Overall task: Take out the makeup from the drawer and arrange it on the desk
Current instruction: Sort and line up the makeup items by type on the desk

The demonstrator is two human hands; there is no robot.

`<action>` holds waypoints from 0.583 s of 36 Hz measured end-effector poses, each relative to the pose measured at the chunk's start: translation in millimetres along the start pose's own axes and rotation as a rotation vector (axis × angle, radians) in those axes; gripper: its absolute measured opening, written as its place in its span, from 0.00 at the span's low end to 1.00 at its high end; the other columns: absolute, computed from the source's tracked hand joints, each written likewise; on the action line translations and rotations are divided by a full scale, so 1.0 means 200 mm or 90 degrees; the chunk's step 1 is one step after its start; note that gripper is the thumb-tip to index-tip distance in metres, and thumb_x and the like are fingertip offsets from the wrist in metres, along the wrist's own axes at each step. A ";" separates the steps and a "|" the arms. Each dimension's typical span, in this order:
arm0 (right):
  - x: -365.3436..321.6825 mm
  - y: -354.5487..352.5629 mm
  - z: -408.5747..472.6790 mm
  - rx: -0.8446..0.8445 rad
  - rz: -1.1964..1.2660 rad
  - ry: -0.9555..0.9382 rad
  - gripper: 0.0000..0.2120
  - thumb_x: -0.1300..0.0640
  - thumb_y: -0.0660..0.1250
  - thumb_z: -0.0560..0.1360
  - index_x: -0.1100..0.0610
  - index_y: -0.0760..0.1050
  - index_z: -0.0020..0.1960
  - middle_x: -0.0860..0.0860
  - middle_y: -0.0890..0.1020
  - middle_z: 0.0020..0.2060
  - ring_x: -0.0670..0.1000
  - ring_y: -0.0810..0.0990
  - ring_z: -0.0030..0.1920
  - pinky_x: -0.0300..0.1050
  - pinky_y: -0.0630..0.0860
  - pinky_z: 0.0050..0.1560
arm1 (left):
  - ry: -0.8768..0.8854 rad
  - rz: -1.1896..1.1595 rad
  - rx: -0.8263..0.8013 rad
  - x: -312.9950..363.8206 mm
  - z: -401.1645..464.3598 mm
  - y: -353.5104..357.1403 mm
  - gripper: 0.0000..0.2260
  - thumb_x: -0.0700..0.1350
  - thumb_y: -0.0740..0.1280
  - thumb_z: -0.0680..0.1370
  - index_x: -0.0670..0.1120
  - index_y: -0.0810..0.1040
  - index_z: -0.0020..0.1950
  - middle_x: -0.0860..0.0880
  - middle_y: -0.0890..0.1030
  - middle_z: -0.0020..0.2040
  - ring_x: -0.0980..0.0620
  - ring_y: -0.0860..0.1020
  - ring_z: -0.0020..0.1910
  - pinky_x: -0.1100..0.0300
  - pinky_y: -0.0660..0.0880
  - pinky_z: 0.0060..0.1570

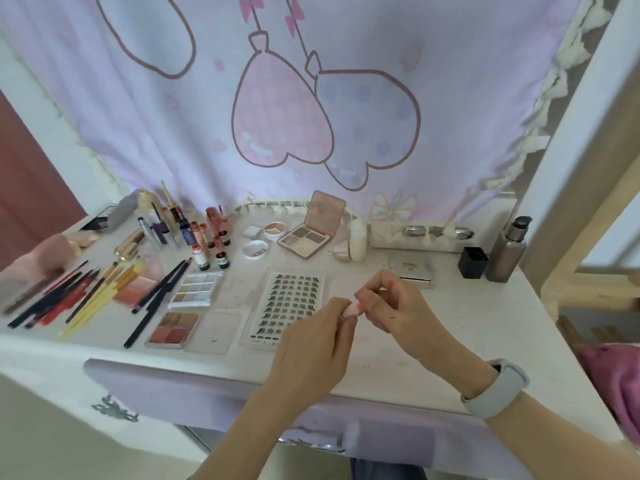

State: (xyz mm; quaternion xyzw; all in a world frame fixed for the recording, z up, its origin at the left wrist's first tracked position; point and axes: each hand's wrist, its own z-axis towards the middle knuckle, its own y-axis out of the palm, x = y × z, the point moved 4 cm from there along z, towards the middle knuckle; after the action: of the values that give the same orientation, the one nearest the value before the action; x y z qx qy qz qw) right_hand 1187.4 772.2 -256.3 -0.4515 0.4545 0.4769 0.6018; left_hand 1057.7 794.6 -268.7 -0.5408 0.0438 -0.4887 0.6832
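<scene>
Seen from the head camera, both hands meet over the near middle of the white worktop [467, 327], above the closed lilac drawer [214, 393] at its front edge. The left hand [311, 344] and the right hand [394, 303] each curl their fingers round the two ends of a small pale pink item [353, 310]; what it is cannot be told, since the fingers hide most of it. A grey band [495, 389] sits on the right wrist. Just left of the hands, partly under the left one, lies a clear tray of false lashes [291, 299] in dark rows. Further left lie a small palette of pale shades [195, 289], a blush palette [173, 329] near the front edge, and two long black pencils [156, 299] set slantwise. At the far left a fan of brushes and pencils [69, 299] in red, black and yellow spreads across the worktop. Behind them stands a cluster of lipsticks and small bottles [204, 237]. Toward the far middle an open eyeshadow palette [306, 239] shows its raised lid, with a round white jar [256, 249] just to its left. At the far right a black cube [472, 261] stands beside a grey pump bottle [509, 251]. A curtain with drawn balloons [311, 116] hangs behind the worktop.
</scene>
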 end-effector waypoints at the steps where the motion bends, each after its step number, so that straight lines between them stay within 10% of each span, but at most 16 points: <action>1: 0.00 0.02 0.01 -0.002 0.000 0.001 0.07 0.63 0.61 0.78 0.61 0.70 0.41 0.47 0.79 0.27 0.48 0.62 0.27 0.35 0.63 0.28 | -0.003 -0.007 0.002 -0.02 -0.01 -0.01 0.13 0.53 0.51 0.80 0.49 0.71 0.50 0.55 0.65 0.26 0.52 0.67 0.25 0.60 0.61 0.27; 10: -0.03 0.20 0.04 -0.039 -0.052 -0.014 0.08 0.63 0.61 0.78 0.56 0.71 0.40 0.71 0.75 0.37 0.54 0.63 0.31 0.50 0.63 0.35 | -0.022 -0.039 0.019 -0.13 -0.09 -0.14 0.14 0.52 0.53 0.79 0.49 0.74 0.55 0.54 0.70 0.27 0.52 0.70 0.27 0.59 0.68 0.28; 21: -0.07 0.31 0.08 -0.105 -0.052 -0.051 0.05 0.66 0.61 0.77 0.59 0.71 0.43 0.46 0.76 0.29 0.44 0.68 0.28 0.34 0.66 0.32 | -0.065 -0.093 0.032 -0.27 -0.16 -0.27 0.17 0.62 0.54 0.77 0.55 0.73 0.57 0.61 0.72 0.27 0.59 0.70 0.27 0.65 0.63 0.28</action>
State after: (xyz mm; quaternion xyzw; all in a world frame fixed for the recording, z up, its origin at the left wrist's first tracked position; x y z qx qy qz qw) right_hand 1125.4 794.2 -245.7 -0.4986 0.3703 0.5054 0.5991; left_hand 977.5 814.0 -264.1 -0.5494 -0.0428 -0.5103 0.6602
